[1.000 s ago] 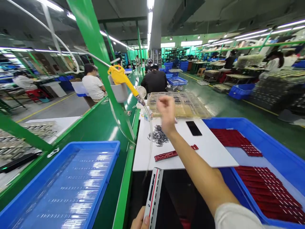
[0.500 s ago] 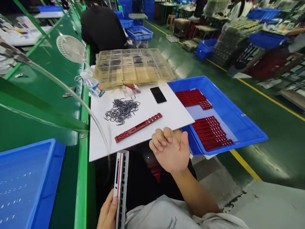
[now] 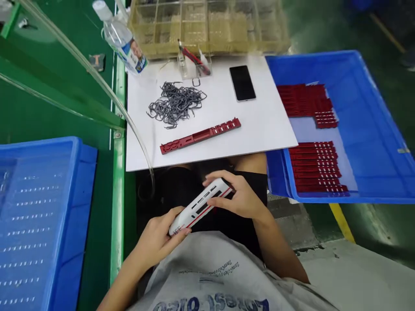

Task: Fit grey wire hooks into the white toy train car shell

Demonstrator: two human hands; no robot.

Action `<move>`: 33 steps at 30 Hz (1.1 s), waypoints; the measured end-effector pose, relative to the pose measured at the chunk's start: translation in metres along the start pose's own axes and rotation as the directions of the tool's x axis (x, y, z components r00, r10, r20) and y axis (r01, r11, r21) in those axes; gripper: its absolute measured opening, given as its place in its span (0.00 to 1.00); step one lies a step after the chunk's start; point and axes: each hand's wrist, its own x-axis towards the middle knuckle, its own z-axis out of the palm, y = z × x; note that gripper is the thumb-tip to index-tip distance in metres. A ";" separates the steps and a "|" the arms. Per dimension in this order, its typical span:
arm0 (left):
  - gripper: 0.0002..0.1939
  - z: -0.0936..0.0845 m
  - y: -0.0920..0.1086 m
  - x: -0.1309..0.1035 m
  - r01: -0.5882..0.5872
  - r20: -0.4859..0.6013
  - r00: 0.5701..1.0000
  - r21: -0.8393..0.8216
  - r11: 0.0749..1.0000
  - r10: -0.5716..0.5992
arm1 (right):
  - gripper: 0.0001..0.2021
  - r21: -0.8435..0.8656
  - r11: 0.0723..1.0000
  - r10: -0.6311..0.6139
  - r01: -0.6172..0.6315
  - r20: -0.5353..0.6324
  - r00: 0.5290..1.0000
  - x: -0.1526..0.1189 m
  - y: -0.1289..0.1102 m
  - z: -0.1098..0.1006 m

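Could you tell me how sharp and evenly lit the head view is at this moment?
Head view: fairly sharp at the white strip held by both hands, left hand and right hand; straight edges bow toward the corners; glare streaks the left blue bin; soft, even overhead light.

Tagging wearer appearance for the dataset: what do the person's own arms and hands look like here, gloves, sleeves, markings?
Both hands are bare: no gloves, rings or watch visible on the left hand or the right hand. Forearms are uncovered, so the sleeves are short or out of view. The person wears a light grey T-shirt with blue block lettering and a line of small dark print across the chest.
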 end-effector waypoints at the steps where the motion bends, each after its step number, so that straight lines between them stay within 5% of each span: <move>1: 0.26 -0.005 0.003 0.003 -0.016 0.008 1.000 0.032 0.999 0.016 | 0.26 0.004 1.000 0.029 -0.029 -0.013 1.000 -0.005 0.004 -0.004; 5: 0.28 -0.030 0.006 0.009 -0.031 0.034 0.999 0.067 0.997 0.029 | 0.26 0.073 0.997 0.014 0.006 -0.273 0.962 -0.025 0.018 -0.028; 8: 0.22 -0.044 0.007 0.011 -0.044 -0.054 0.998 -0.019 0.999 0.043 | 0.27 0.093 0.995 0.004 0.036 -0.396 0.918 -0.037 0.030 -0.046; 13: 0.20 -0.048 0.015 0.010 -0.079 -0.131 0.989 -0.136 0.987 0.062 | 0.28 0.090 0.995 0.007 0.036 -0.431 0.902 -0.046 0.044 -0.062; 17: 0.18 -0.052 0.021 0.018 -0.145 -0.167 0.976 -0.031 0.989 0.138 | 0.25 -0.218 0.976 -0.073 0.002 -0.321 0.944 -0.037 0.023 -0.076; 21: 0.18 -0.075 0.028 0.051 -0.224 -0.202 0.918 0.445 0.867 0.341 | 0.24 -0.592 0.799 -0.242 0.107 -0.153 0.958 0.007 -0.023 -0.104; 24: 0.21 -0.100 0.038 0.090 -0.213 -0.182 0.881 0.672 0.709 0.437 | 0.22 -0.640 0.725 -0.387 0.254 -0.074 0.919 0.067 -0.050 -0.134; 29: 0.28 -0.139 0.057 0.132 -0.120 -0.214 0.882 0.761 0.638 0.421 | 0.17 -0.562 0.745 -0.411 0.361 0.040 0.911 0.153 -0.064 -0.170; 33: 0.31 -0.156 0.059 0.128 -0.142 -0.212 0.871 0.755 0.640 0.443 | 0.19 -0.522 0.788 -0.379 0.327 0.006 0.925 0.162 -0.067 -0.166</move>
